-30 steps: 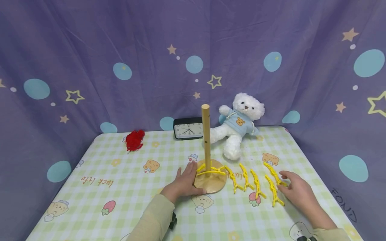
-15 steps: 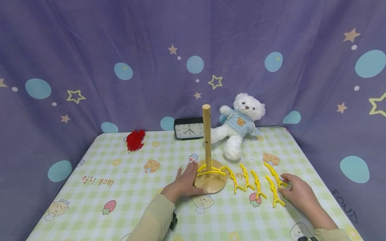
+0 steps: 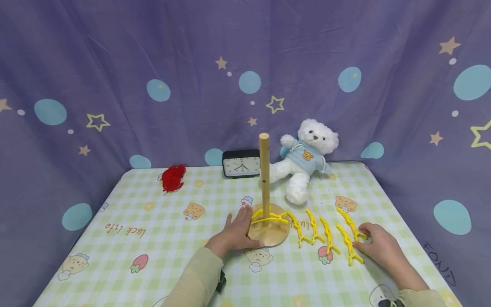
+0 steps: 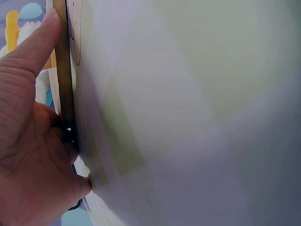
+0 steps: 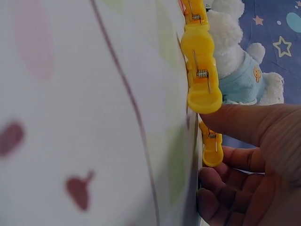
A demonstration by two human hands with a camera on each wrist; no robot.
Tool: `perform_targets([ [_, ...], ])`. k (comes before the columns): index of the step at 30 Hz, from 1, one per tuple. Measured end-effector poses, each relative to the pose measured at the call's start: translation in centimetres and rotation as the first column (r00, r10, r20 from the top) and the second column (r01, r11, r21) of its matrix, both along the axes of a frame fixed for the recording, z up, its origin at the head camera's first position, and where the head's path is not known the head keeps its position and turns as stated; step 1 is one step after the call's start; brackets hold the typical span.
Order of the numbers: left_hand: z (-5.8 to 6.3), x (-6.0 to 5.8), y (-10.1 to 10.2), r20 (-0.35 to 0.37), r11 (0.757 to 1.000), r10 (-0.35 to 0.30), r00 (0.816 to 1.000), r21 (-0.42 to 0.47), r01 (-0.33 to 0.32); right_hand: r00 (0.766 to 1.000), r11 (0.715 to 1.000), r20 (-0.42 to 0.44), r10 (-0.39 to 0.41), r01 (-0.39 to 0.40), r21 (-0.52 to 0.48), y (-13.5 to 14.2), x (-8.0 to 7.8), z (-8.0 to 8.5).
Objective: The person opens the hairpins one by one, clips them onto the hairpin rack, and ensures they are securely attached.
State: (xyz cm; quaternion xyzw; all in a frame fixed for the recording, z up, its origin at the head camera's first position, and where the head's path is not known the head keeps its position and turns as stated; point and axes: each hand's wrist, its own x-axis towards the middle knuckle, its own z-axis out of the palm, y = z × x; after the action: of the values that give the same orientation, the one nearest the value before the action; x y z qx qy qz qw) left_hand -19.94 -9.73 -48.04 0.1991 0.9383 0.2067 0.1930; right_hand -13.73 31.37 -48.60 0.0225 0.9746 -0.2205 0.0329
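Observation:
In the head view my left hand (image 3: pixel 235 234) holds the left edge of the wooden stand's round base (image 3: pixel 270 238), thumb at the front and fingers farther back. Its thumb lies along the rim (image 4: pixel 63 89) in the left wrist view. Two yellow clothespins (image 3: pixel 278 218) lie on that base around the upright post (image 3: pixel 265 179). My right hand (image 3: pixel 377 245) has its thumb against the end of a near yellow clothespin (image 3: pixel 350 245). Another clothespin (image 5: pixel 212 148) reaches between the thumb and bent index finger, with a gap below the thumb.
Several more yellow clothespins (image 3: pixel 315 228) lie in a row between the stand and my right hand. A white teddy bear (image 3: pixel 303 157) leans at the back, beside a black clock (image 3: pixel 241 164). Red yarn (image 3: pixel 172 178) lies at the back left of the checked tablecloth (image 3: pixel 153 264).
The near clothespin by my right thumb has turned slightly, and the right hand has edged a little toward me. My left hand stays on the base.

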Motion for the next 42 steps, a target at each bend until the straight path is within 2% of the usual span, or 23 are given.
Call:
perform_targets([
  [15, 0.0, 0.0, 0.0, -0.008, 1.000, -0.004, 1.000, -0.005, 0.004, 0.998, 1.000, 0.055, -0.023, 0.022, 0.012, 0.0, -0.4, 0.1],
  [27, 0.1, 0.0, 0.1, 0.001, 1.000, 0.006, 1.000, -0.024, -0.006, 0.999, 1.000, 0.044, -0.021, 0.021, 0.011, 0.0, -0.4, 0.3],
  [34, -0.1, -0.1, 0.1, 0.004, 1.000, 0.006, 1.000, -0.016, -0.006, 0.997, 0.997, 0.017, -0.075, 0.075, -0.035, 0.0, -0.2, 0.5],
  [42, -0.2, -0.1, 0.1, 0.002, 1.000, 0.003, 1.000, -0.027, -0.003, 0.993, 0.989, -0.087, -0.084, 0.073, -0.127, -0.6, 0.3, 1.2],
])
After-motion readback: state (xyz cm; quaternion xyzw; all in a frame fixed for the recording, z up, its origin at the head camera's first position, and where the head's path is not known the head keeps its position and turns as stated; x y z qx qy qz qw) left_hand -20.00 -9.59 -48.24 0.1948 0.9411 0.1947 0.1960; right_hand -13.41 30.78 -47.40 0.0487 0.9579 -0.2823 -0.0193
